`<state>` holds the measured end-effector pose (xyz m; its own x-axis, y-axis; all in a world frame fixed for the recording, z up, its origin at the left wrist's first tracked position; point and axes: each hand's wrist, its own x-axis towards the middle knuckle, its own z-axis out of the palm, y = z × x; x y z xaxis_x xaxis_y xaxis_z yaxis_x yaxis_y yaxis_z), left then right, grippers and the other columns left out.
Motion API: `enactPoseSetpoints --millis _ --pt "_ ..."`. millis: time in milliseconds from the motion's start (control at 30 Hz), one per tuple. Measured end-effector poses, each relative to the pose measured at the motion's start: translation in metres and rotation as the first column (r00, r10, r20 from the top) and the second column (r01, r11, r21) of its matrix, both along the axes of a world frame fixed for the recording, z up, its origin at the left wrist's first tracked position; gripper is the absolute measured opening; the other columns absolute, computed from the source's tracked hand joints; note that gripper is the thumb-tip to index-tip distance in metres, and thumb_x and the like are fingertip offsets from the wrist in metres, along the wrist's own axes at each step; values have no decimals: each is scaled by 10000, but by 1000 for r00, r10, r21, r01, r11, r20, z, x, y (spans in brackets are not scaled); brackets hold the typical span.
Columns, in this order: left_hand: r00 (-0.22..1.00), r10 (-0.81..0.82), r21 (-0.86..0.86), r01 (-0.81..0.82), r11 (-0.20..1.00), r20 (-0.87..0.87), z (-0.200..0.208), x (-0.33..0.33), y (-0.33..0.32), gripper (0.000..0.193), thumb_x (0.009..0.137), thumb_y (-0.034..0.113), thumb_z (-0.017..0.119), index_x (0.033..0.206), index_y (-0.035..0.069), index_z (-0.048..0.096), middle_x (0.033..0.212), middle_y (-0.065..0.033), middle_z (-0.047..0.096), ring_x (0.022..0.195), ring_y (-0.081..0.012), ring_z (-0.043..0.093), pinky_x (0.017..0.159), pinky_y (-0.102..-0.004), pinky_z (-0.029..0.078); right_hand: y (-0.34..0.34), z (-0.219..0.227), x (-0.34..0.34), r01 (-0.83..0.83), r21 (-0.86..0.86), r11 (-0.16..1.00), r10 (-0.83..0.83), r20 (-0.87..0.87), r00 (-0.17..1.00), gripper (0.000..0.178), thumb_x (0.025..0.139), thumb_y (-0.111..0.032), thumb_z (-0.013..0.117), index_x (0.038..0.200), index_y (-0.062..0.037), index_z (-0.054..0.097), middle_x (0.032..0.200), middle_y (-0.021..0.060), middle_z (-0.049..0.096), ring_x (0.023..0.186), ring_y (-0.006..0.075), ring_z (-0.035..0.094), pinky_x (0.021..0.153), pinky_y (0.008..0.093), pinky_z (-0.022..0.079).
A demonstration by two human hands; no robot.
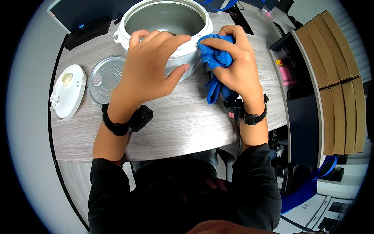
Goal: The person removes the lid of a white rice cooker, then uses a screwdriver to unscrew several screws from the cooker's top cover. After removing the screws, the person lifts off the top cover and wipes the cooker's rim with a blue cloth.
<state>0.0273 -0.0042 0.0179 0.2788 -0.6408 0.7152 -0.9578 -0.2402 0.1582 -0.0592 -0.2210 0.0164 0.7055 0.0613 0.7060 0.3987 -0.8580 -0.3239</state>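
A white rice cooker body (181,70) without its lid stands at the far middle of the table, its grey inside showing. My right hand (241,58) grips a bunched blue cloth (216,52) against the right side of the cooker's rim, and a loose end of the cloth hangs toward the table. My left hand (150,68) is held over the near left side of the cooker with fingers apart and thumb stretched out, nothing in it. Whether its fingertips touch the rim I cannot tell. Each wrist wears a black strap with a small black device.
Left of the cooker lie a clear round perforated plate (106,80) and a white lid (69,93) with a cream knob. A dark monitor (83,17) stands at the back left. On the right, a shelf unit (306,128) borders the table, with brown cardboard boxes (331,54) beside it.
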Motion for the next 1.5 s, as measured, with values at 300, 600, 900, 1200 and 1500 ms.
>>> enactPoseSetpoints --millis 300,600,900,1200,1500 --pt "999 23 4 -23 1000 29 -4 12 6 440 767 196 822 1184 109 709 858 -39 658 797 -222 592 891 -396 371 3 3 -3 6 -21 1000 -6 13 1000 446 603 -12 796 1027 -152 788 1040 110 591 957 313 632 774 396 552" --pt "1000 9 -29 -8 1000 14 -1 18 11 291 754 236 855 943 92 686 856 -34 710 784 -209 634 854 -373 383 -1 -2 1 103 -23 994 -102 55 993 412 618 -28 812 1012 -143 782 1035 117 591 945 313 631 777 385 546" --pt "999 42 -70 -40 997 31 1 12 5 278 756 269 864 851 105 659 780 -29 681 738 -207 620 815 -378 378 23 1 -6 -29 -1 1000 29 54 998 424 591 -2 772 998 -118 785 1065 137 601 947 334 631 782 408 546" --pt "994 79 -130 -69 989 78 -5 18 4 269 755 267 864 763 113 643 679 -8 636 648 -190 580 755 -353 378 2 -3 3 51 63 997 -53 26 998 422 630 -5 792 1033 -130 793 1069 123 599 942 308 649 792 394 561" --pt "994 67 -134 -55 989 81 -4 19 5 263 770 266 856 751 125 636 661 0 628 624 -174 558 735 -349 370 -4 -8 6 130 13 991 -131 27 991 538 588 38 736 1099 -124 787 1095 127 586 980 314 634 821 387 548"
